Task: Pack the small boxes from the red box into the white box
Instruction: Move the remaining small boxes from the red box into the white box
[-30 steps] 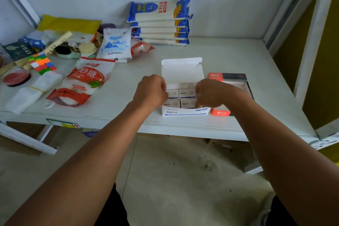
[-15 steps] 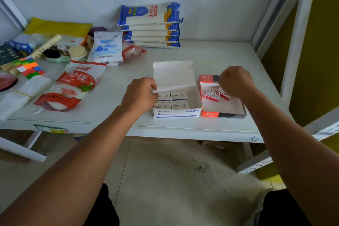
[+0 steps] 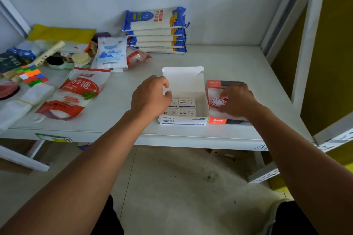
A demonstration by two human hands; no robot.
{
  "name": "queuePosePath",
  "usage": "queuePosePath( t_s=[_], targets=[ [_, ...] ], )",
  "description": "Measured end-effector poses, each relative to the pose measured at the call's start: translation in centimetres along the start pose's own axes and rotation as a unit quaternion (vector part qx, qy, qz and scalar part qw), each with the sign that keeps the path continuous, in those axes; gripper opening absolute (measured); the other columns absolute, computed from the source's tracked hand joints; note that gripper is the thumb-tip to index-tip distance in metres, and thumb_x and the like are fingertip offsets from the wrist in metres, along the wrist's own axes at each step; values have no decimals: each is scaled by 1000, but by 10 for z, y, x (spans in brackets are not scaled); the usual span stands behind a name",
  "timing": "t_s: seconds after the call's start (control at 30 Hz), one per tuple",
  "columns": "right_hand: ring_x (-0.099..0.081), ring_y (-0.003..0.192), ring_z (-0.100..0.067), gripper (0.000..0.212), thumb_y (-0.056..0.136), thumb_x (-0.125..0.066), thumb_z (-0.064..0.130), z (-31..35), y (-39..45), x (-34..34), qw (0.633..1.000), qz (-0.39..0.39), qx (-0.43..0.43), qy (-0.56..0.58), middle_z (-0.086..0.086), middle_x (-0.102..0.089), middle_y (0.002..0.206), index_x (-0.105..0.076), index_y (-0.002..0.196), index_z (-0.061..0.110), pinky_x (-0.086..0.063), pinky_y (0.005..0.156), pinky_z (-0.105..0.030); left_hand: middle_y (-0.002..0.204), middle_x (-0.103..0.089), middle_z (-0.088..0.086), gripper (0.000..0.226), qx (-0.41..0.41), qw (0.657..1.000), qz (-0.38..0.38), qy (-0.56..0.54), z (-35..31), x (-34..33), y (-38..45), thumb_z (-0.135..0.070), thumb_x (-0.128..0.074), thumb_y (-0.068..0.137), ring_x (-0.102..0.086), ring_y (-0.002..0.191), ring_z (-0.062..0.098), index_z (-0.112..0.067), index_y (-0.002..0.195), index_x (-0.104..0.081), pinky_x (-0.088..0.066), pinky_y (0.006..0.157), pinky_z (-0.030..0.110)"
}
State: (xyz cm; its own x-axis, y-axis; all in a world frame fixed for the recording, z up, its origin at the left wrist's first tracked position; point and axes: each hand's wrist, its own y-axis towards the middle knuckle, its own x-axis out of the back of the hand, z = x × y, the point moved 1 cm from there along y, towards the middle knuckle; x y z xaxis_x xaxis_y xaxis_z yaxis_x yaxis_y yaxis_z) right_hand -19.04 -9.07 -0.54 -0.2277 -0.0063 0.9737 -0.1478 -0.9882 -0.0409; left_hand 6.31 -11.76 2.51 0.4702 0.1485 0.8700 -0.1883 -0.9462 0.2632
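Four small white cardboard boxes with blue print (image 3: pixel 186 103) already sit in a two-by-two block inside the open white cardboard box (image 3: pixel 182 121) in front of you, on the pale grey shelf top (image 3: pixel 229 59). Its lid flap stands upright at the back, and the right part of its interior is unfilled. Your left hand (image 3: pixel 150 97) rests at the box's left wall, fingers curled with the thumb and forefinger close together at the edge of the flap; it covers part of the two left-hand small boxes.

Just beside the white box, touching its right wall, lies the shallow red-and-black cardboard box (image 3: pixel 217 120). Your right hand (image 3: pixel 238 101) is down inside it, fingers spread loosely over a small white box with red print (image 3: pixel 216 101) lying on the tray's pale floor. The fingertips touch that small box, but you cannot tell whether they have closed on it.

Off to your left lie a red-and-white plastic sugar bag (image 3: pixel 76 93), a white pouch with blue mountains (image 3: pixel 111 53) and a multicoloured puzzle cube (image 3: pixel 32 75). A stack of blue-and-white noodle packets (image 3: pixel 156 30) leans against the back wall, well apart from both boxes.
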Motion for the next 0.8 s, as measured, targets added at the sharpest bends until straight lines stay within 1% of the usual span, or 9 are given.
queuePosePath(
  t_s=[0.1,0.17,0.23,0.3,0.47,0.53,0.63,0.73,0.8],
  targets=[
    [-55,103,-29,44,73,-76,41,0,3,4,1000,4,-13,16,-6,-67,112,-69,111,20,-51,87,-41,107,-66,1,19,-8,1000,4,-19,0,-1,1,-27,-65,88,-63,95,22,-20,106,-68,-51,77,33],
    [-58,92,-28,36,74,-75,38,1,5,9,996,-29,-25,74,-6,-69,103,-70,102,17,-54,80,-42,103,-67,0,16,-7,999,6,-36,1,-3,1,-27,-65,88,-63,92,21,-21,102,-69,-51,76,32],
    [-59,84,-24,34,77,-74,34,3,6,15,989,-67,-34,127,-2,-67,102,-68,105,15,-56,74,-40,102,-68,-1,15,-7,999,13,-44,2,-5,0,-26,-65,87,-63,90,20,-20,101,-69,-50,76,31],
    [-59,84,-21,39,78,-75,32,4,6,19,988,-74,-31,129,-5,-68,109,-66,112,16,-56,71,-36,102,-69,-1,14,-10,999,20,-46,2,-6,-1,-25,-65,87,-63,90,20,-20,100,-70,-51,76,31],
    [-53,87,-19,33,80,-74,22,-2,0,11,995,-20,-12,93,-8,-65,118,-67,112,15,-52,79,-33,102,-69,-1,13,-21,998,23,-49,1,-8,-4,-24,-65,88,-62,90,18,-20,99,-69,-51,76,31],
    [-55,94,-22,40,79,-75,17,-4,-4,6,995,-11,-3,102,-9,-62,125,-65,118,15,-51,83,-32,102,-69,0,13,-28,998,23,-50,0,-9,-5,-23,-65,88,-62,91,18,-19,100,-69,-52,76,32],
    [-60,106,-30,52,77,-78,18,-9,-8,4,995,-10,-4,103,-9,-60,129,-59,126,15,-52,86,-34,101,-69,-1,13,-33,998,22,-52,-1,-12,-5,-24,-66,88,-63,92,19,-19,99,-70,-52,76,32],
    [-62,106,-31,55,78,-76,20,-15,-6,-1,997,-1,-14,73,-9,-61,129,-56,129,17,-53,87,-36,98,-68,-3,20,-62,994,46,-76,-8,-16,-5,-37,-69,84,-64,90,18,-21,96,-70,-53,77,33],
    [-62,105,-31,50,79,-73,19,-17,-3,-1,998,-9,-16,60,-9,-62,127,-58,126,18,-53,87,-37,97,-66,-5,34,-108,984,112,-90,-18,-20,-9,-50,-72,77,-63,89,15,-23,97,-70,-53,79,36]
  ],
)
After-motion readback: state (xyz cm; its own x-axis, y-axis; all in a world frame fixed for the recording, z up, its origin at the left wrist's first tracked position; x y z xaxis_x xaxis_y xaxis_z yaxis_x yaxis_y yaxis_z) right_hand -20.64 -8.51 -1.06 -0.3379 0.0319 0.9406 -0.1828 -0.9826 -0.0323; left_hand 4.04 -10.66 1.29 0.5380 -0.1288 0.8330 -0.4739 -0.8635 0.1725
